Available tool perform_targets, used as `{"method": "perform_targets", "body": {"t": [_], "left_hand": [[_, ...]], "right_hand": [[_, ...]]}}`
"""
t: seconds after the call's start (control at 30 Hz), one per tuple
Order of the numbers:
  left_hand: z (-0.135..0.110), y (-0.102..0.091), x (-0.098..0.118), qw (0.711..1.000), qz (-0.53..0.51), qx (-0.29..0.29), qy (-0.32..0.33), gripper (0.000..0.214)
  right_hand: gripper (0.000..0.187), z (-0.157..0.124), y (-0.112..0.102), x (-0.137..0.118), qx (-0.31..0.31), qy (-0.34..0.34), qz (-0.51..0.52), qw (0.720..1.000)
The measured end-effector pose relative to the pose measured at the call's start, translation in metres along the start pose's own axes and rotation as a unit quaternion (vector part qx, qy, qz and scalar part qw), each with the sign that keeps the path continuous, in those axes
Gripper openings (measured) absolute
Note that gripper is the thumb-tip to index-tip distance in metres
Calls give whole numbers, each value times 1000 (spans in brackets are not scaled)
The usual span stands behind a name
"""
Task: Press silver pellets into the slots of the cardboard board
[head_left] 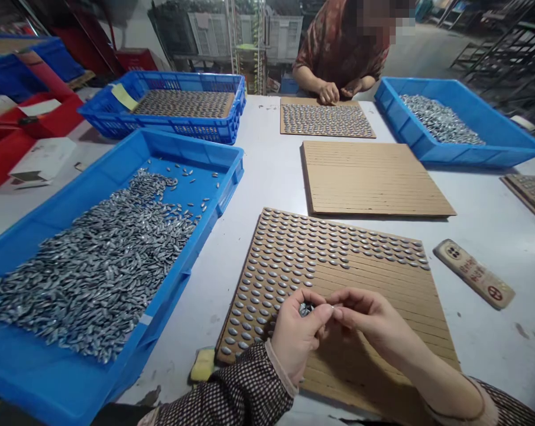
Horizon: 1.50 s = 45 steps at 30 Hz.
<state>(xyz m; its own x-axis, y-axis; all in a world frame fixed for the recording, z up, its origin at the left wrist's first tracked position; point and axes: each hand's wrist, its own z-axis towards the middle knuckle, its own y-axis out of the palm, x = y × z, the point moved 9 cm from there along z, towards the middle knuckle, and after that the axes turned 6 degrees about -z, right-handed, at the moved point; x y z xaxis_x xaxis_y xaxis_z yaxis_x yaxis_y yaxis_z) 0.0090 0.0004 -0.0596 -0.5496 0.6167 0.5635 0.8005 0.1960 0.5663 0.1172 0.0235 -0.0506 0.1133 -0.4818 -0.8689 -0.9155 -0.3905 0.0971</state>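
Note:
My left hand (300,331) is curled round a small bunch of grey metal oval pieces (305,308), some showing between thumb and forefinger. Against it, my right hand (369,316) pinches at the left fingertips; a tiny bright bit shows there, too small to make out. Both hands are above a lined cardboard sheet (382,296). Rows of the same spindle-shaped pieces (285,236) cover its far and left parts, while bare lined cardboard shows at the right and front.
A blue tray (191,284) heaped with loose pieces stands at left. Beyond are stacked cardboard sheets (373,177), a blue basket (161,127) and another blue tray (448,157). Right lies a marked flat block (473,273); near left, a yellow sponge (203,364). Opposite, a co-worker's hands (329,93) touch another filled sheet.

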Motion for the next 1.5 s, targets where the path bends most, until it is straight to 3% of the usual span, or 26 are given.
{"method": "perform_targets", "body": {"t": [0.2, 0.27, 0.33, 0.4, 0.5, 0.57, 0.67, 0.73, 0.83, 0.93, 1.0, 1.13, 1.33, 1.5], "left_hand": [[-3, 3, 2, 1000, 19, -14, -7, 29], [-3, 1, 2, 1000, 14, -7, -6, 29], [-2, 1, 1, 1000, 2, -5, -15, 30], [-1, 1, -2, 999, -12, -9, -33, 32], [0, 2, -6, 997, -40, -20, -60, 33], [1, 4, -9, 995, -54, -29, -73, 32], [2, 5, -12, 993, -64, -38, -91, 31], [2, 4, -12, 991, -78, -35, -105, 29], [1, 2, -6, 986, -123, -20, -114, 22], [1, -3, 9, 983, -170, 5, -74, 18], [0, -3, 14, 981, -187, 5, -54, 17], [-2, 3, 2, 983, -161, -7, -87, 16], [-3, 7, -3, 990, -111, -34, -78, 23], [-2, 5, -5, 991, -106, -23, -84, 26]], "right_hand": [[22, -1, 0, -2, 5, -10, 18, 1000], [22, -4, -2, -8, 10, -49, -39, 998], [17, -10, -6, -25, 45, -139, -146, 978], [13, -20, -4, -46, 89, -255, -265, 926], [24, -36, 9, -63, 118, -388, -391, 826], [32, -44, 18, -66, 124, -439, -441, 773], [37, -52, 27, -67, 116, -479, -488, 721], [38, -53, 27, -67, 112, -486, -504, 705], [33, -41, 13, -69, 139, -453, -503, 722], [19, -19, -10, -68, 206, -415, -503, 730], [16, -4, -16, -64, 228, -405, -519, 717], [19, 19, -15, -51, 236, -386, -583, 675], [22, 29, -11, -41, 219, -359, -661, 621], [21, 32, -9, -42, 199, -335, -689, 611]]}}
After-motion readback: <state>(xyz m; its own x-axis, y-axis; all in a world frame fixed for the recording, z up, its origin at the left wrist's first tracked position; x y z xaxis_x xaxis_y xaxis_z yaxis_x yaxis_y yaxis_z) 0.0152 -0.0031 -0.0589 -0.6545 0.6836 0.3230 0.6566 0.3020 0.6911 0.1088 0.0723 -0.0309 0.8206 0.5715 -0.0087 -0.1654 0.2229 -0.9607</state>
